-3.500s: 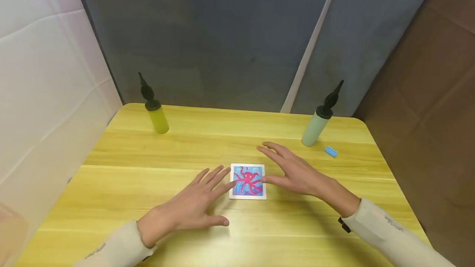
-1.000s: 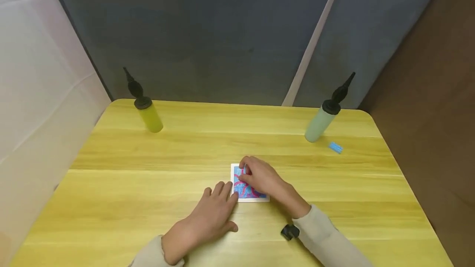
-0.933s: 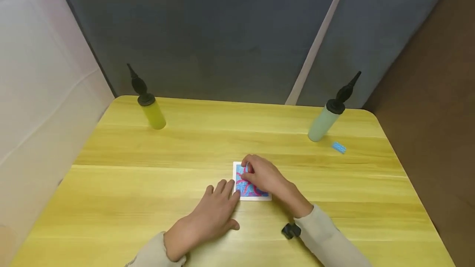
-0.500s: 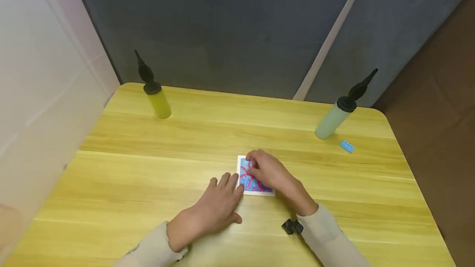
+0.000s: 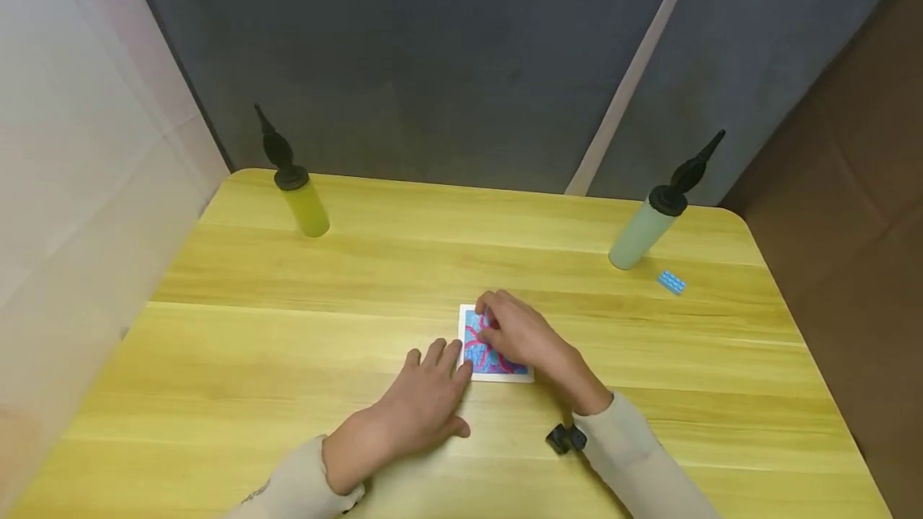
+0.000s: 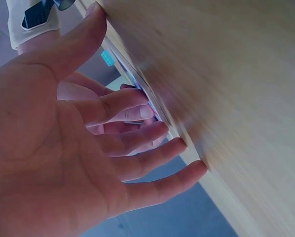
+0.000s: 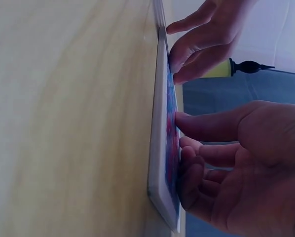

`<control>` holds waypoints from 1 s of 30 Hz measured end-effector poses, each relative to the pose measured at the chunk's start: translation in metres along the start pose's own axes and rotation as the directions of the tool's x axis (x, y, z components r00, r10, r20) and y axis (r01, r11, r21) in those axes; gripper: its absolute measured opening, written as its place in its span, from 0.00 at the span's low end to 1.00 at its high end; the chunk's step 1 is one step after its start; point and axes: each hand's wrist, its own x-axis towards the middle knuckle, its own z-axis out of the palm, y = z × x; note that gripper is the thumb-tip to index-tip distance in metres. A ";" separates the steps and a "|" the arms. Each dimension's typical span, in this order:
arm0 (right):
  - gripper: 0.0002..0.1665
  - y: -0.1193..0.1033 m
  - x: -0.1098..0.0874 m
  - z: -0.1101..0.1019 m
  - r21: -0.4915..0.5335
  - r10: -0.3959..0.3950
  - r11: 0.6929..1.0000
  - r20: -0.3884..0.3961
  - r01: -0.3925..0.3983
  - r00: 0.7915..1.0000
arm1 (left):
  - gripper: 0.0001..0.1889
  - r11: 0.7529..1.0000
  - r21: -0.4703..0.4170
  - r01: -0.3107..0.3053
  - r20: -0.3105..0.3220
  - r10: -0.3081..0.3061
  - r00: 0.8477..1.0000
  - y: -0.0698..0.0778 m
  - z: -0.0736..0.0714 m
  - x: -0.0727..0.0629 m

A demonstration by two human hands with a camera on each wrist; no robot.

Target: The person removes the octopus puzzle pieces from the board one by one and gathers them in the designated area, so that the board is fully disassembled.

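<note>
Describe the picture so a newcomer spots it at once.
On the table, find the left hand and right hand. The picture lies flat there, partly under the right. Unlike the green pump, yellow pump and blue block, it is white-bordered with pink on blue.

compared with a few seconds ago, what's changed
The right hand moved left onto the octopus picture, fingers curled; whether they grip anything is unclear. The left hand now touches the picture's left side. Yellow pump, green pump and blue block stayed put.
</note>
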 end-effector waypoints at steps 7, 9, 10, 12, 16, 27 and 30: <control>0.13 0.003 0.000 0.001 0.067 0.004 0.998 0.022 -0.005 1.000 | 0.44 1.000 0.009 0.011 0.006 -0.011 1.000 0.004 0.001 -0.002; 0.13 0.003 0.000 0.002 0.072 0.005 0.997 0.027 -0.007 1.000 | 0.45 1.000 0.008 0.015 0.017 -0.015 1.000 0.004 0.001 -0.003; 0.13 0.003 0.000 0.002 0.074 0.006 0.997 0.028 -0.008 1.000 | 0.45 1.000 0.008 0.017 0.022 -0.017 1.000 0.005 0.001 -0.003; 0.13 0.003 -0.001 0.003 0.080 0.013 0.997 0.030 -0.015 0.999 | 0.44 1.000 0.010 0.018 0.026 -0.018 0.999 0.005 0.001 -0.003; 0.14 0.003 -0.002 0.004 0.085 0.029 0.996 0.023 -0.031 0.999 | 0.43 1.000 0.016 0.019 0.029 -0.019 0.999 0.006 0.001 -0.004; 0.15 -0.001 -0.002 0.002 0.096 0.039 0.995 -0.057 -0.034 0.998 | 0.42 1.000 0.025 0.015 0.011 -0.015 1.000 0.003 -0.002 -0.004; 0.16 -0.002 -0.001 0.004 0.116 0.045 0.993 -0.078 -0.036 0.996 | 0.42 1.000 0.023 0.013 0.007 -0.013 1.000 0.003 -0.002 -0.006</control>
